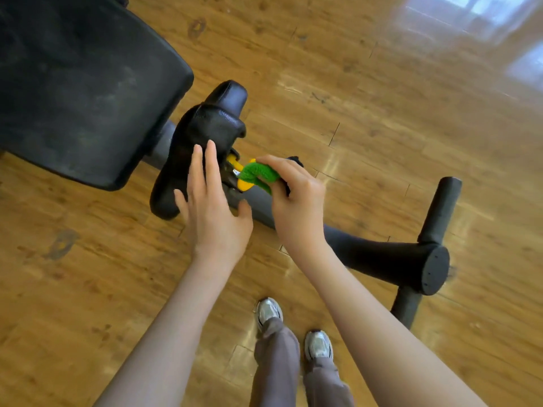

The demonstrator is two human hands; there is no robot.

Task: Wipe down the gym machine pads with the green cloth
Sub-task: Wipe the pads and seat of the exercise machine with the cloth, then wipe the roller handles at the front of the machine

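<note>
A small black leather pad stands in the middle of the head view, below the end of a large black bench pad. My left hand rests flat against the small pad's near side, fingers straight. My right hand grips a bunched green cloth just right of the small pad, over the machine's dark frame bar. A yellow adjustment part shows between the pad and the cloth.
The frame bar runs down-right to a black foam roller and a cross tube. Wood-pattern floor surrounds the machine. My two feet in pale trainers stand on the floor near the bottom centre.
</note>
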